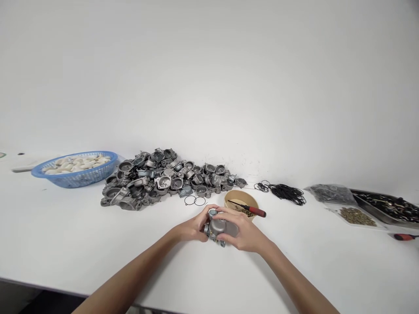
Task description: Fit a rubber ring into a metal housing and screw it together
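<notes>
Counts: 2 hands, left hand and right hand, on 1 grey metal casting. 1 pile of same castings, too many to count. 1 blue basket of white parts. 1 tan bowl. 2 red-handled screwdrivers. 2 loose black rings, plus 1 ring heap. 1 metal tray. All on 1 surface.

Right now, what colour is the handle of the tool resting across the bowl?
Red, on the screwdriver lying across the tan bowl; the head view shows it.
</notes>
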### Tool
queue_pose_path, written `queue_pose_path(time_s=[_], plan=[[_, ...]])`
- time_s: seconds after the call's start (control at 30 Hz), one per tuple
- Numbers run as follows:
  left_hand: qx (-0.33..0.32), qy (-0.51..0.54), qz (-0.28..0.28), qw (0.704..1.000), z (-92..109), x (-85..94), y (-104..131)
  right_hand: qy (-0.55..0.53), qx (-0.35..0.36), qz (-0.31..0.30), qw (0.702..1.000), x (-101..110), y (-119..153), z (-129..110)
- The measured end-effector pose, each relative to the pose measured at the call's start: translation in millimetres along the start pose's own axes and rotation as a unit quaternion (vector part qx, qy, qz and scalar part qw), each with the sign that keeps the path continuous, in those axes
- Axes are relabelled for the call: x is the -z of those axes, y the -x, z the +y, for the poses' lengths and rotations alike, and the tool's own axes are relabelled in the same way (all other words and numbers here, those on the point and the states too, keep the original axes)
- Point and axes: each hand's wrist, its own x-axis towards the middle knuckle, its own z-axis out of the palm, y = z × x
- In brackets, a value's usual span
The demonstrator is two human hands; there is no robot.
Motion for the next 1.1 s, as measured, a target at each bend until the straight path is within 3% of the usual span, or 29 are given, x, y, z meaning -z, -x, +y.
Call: queue_pose_path(time_s=[0.07,0.13,0.23,0.3,0.4,0.63,0.77,0.87,0.97,1.1], plan=[[-0.011,-0.007,0.006,1.0,3.8,-1.0,2.4,0.018,0.007,0.018,1.0,5.7,0.6,2.7],[-0.035,-0.035,0.031,0.998,7.1,-3.8,4.8,0.044,0.012,0.074,0.996,17.2,2.6,6.5],[-0.062,-0.141,0.11,0.982,9.9,-9.9,6.9,0.14,-0.059,0.171,0.974,40.5,9.1,15.9],[-0.076,-0.213,0.153,0.962,10.9,-13.1,7.2,0.227,-0.156,0.14,0.951,53.8,14.6,24.4],[-0.085,-0.251,0.163,0.95,13.1,-13.4,7.1,0.263,-0.256,0.039,0.929,64.2,20.4,36.2],[-0.075,-0.222,0.097,0.967,21.1,-11.8,10.7,0.202,-0.261,0.029,0.943,64.7,23.1,39.7],[-0.059,-0.294,0.141,0.943,23.4,-25.4,8.6,0.13,-0.221,0.049,0.965,65.0,23.5,42.2],[-0.021,-0.327,0.164,0.93,23.1,-35.3,5.4,0.101,-0.154,0.17,0.968,65.5,20.6,42.7],[-0.007,-0.314,0.17,0.934,21.2,-39.4,3.5,0.094,-0.054,0.302,0.947,64.9,17.7,35.5],[-0.011,-0.309,0.172,0.935,18.9,-39.4,3.0,0.065,0.063,0.371,0.924,60.4,18.5,17.6]])
